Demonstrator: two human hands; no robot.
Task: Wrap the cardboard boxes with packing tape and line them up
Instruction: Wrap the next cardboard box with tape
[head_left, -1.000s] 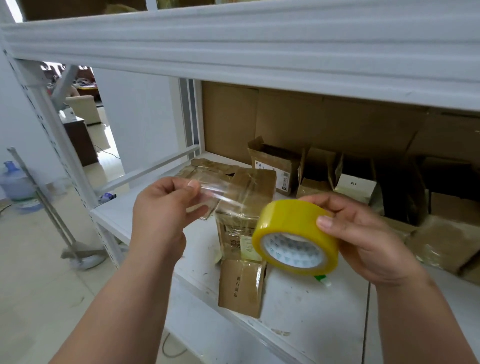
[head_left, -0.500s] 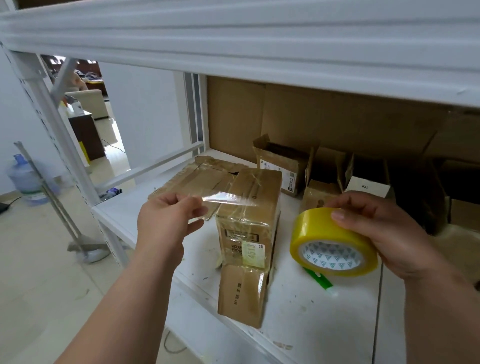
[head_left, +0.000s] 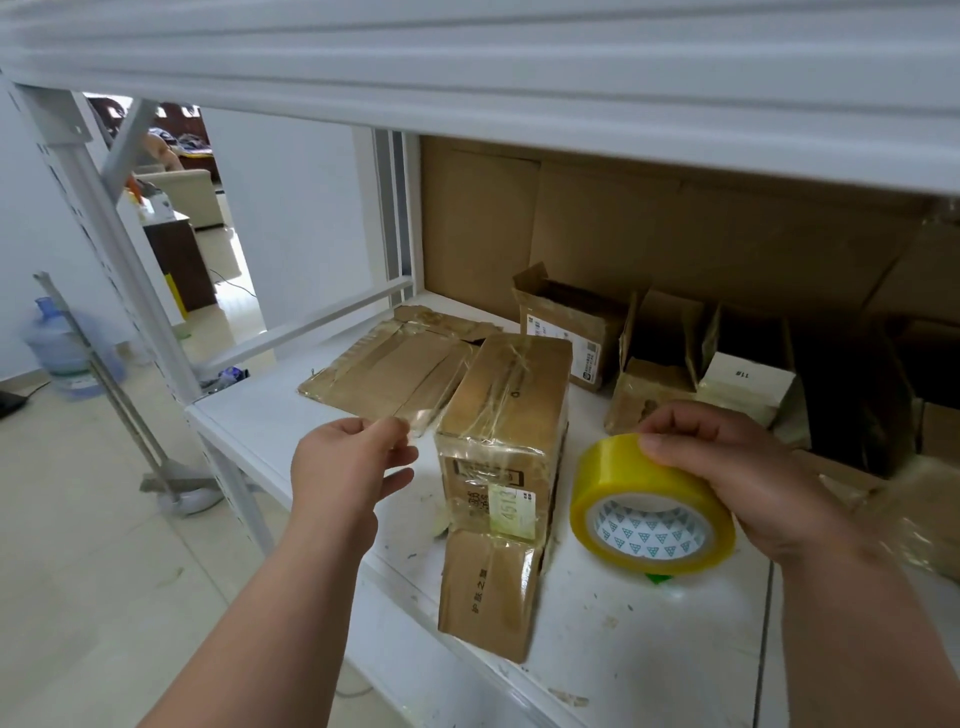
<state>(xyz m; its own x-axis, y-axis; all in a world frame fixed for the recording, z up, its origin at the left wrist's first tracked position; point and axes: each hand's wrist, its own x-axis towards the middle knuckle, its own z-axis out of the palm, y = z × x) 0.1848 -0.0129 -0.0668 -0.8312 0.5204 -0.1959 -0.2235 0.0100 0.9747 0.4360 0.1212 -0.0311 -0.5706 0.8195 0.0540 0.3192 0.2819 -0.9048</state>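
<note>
My left hand (head_left: 349, 467) pinches the loose end of a clear tape strip (head_left: 418, 417) at frame centre. My right hand (head_left: 737, 467) grips the yellow tape roll (head_left: 652, 506), lower right. The box (head_left: 506, 441) sits between them on the shelf (head_left: 270, 410), front flap hanging over the edge. Risks: the slack strip folds onto itself or my fingers; pulling sideways drags the light box off the shelf edge; the strip lands crooked and wrinkles.
</note>
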